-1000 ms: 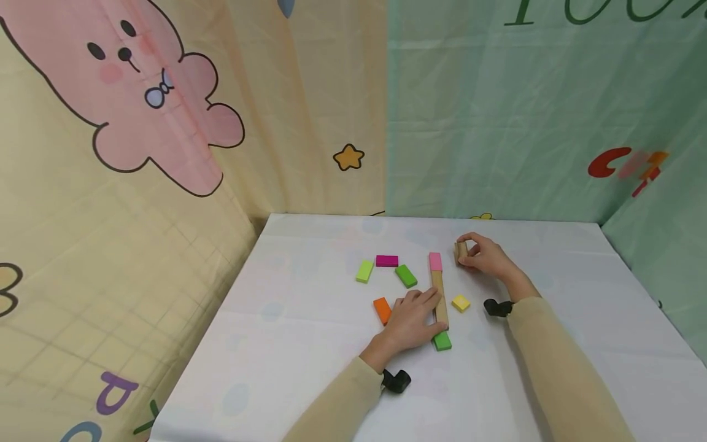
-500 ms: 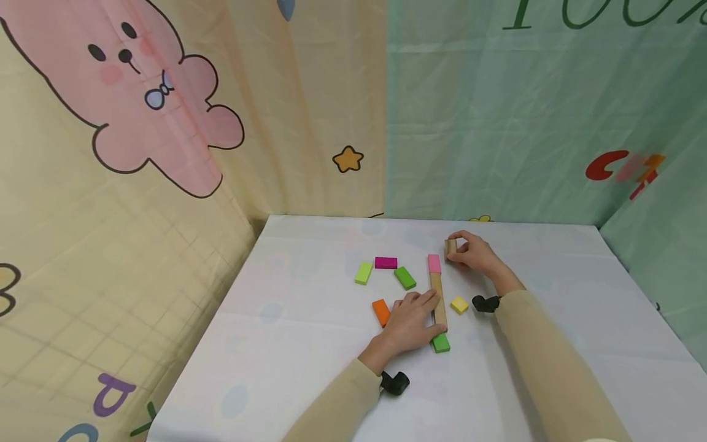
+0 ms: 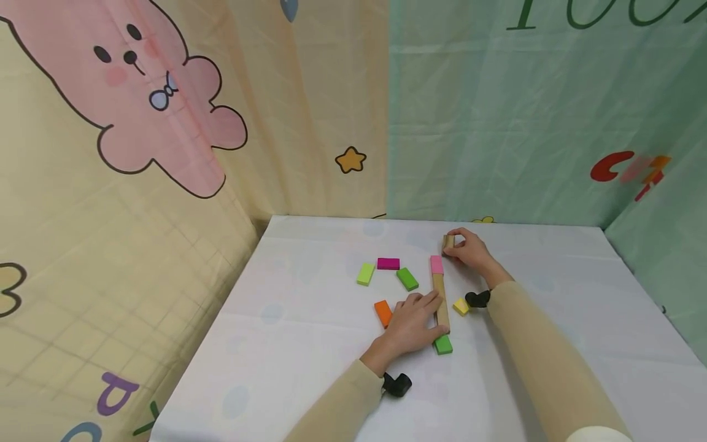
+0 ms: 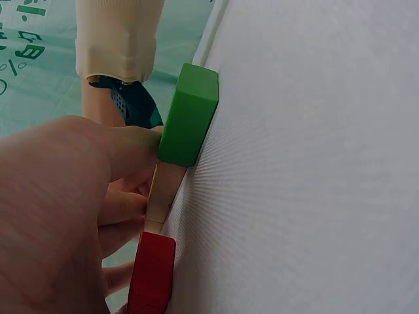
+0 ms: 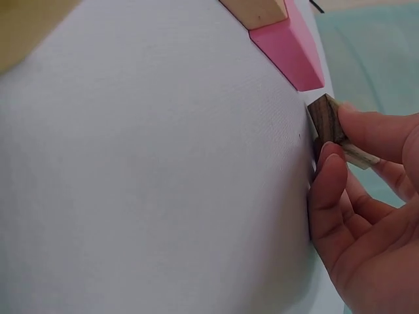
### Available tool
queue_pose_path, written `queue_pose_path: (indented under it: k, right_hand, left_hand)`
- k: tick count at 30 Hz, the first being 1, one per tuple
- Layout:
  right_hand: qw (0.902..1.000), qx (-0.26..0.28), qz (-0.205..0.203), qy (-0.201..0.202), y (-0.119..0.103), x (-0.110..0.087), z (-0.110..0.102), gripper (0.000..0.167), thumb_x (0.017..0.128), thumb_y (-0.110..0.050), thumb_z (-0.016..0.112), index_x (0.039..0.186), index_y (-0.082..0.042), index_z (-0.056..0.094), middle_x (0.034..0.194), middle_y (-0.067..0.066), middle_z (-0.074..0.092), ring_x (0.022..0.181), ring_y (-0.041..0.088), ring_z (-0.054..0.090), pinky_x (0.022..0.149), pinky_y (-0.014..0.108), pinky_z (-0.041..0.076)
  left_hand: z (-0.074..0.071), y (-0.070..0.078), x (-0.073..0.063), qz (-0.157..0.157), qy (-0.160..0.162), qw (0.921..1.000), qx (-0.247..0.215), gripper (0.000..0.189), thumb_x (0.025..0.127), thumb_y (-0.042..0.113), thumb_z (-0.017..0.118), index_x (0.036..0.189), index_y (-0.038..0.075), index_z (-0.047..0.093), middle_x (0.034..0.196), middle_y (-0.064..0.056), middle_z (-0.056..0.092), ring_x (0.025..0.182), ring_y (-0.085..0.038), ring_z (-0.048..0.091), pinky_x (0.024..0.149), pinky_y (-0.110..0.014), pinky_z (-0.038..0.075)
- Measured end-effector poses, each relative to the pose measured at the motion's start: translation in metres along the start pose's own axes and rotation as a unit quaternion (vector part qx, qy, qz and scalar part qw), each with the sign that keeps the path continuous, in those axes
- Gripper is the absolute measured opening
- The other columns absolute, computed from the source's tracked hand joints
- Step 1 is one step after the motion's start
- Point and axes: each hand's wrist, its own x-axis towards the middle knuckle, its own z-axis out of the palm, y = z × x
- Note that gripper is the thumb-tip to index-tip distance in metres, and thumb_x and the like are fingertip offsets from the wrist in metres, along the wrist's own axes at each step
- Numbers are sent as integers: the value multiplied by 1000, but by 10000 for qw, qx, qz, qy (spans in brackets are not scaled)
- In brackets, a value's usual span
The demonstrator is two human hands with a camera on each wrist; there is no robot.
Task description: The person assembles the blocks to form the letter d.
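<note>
My right hand pinches a small wooden block between thumb and fingers, just beyond the far end of a pink block. In the right wrist view this wooden block shows a dark brown face and a paler part, some of it behind the fingers. A long light-wood strip lies in line with the pink block, and a green block sits at its near end. My left hand rests along the strip with fingers spread, its thumb close to the green block.
Left of the line lie a lime block, a magenta block, a darker green block and an orange block beside my left hand. A yellow block is right of the strip, under the right wrist's black camera.
My right hand has moved left and slightly farther away with the wooden block, toward the pink block's far end. The left hand stays in place on the strip.
</note>
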Motion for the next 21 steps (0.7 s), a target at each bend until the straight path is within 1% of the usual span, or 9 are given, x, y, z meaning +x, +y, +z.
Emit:
queue_pose_path:
  k: [8, 12, 17, 21]
  right_hand:
    - [9996, 228, 79, -109, -9, 7, 5, 55, 97, -21, 69, 145, -9, 44, 112, 23, 60, 85, 24, 59, 67, 30, 51]
    - [9996, 216, -14, -182, -11, 8, 9, 55, 97, -21, 70, 145, -9, 45, 112, 22, 61, 86, 23, 59, 68, 29, 50]
    - [9993, 228, -149, -265, -11, 8, 12, 53, 96, -20, 71, 143, -10, 48, 108, 20, 64, 82, 22, 60, 66, 30, 49]
    - [9990, 281, -159, -296, -11, 7, 13, 54, 96, -19, 72, 144, -11, 50, 107, 20, 64, 82, 22, 59, 66, 31, 49]
  left_hand:
    - [-1, 0, 0, 56, 37, 9999, 90, 69, 98, 60, 53, 156, 25, 40, 162, 10, 31, 141, -20, 35, 104, -41, 39]
    - [-1, 0, 0, 59, 27, 10000, 70, 69, 98, 59, 53, 156, 24, 40, 162, 9, 31, 141, -20, 35, 104, -41, 39]
    - [-2, 0, -1, 104, 30, 9999, 49, 69, 98, 59, 53, 156, 23, 41, 162, 9, 31, 140, -20, 36, 103, -40, 40]
    - [-1, -1, -1, 90, 8, 10000, 19, 69, 98, 60, 53, 156, 23, 41, 162, 9, 31, 140, -20, 36, 105, -41, 39]
